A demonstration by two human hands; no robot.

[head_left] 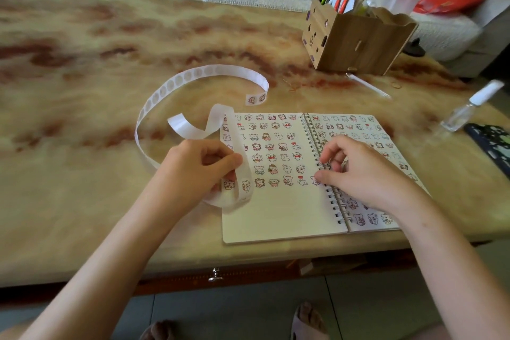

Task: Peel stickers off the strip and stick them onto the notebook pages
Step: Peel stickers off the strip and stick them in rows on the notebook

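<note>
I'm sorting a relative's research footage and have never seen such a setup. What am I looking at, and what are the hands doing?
No machine here: a person's two bare hands, filmed by one wide-angle camera worn on the head, looking down. On the table lies an open spiral notebook, its pages filled with rows of small cartoon stickers. The left hand holds a long white sticker strip in its grip; the rest loops across the table. The right hand touches the left page with its thumb, beside the spiral, at the end of the lowest row. Behind stand a wooden pen holder and a clear bottle.
</note>
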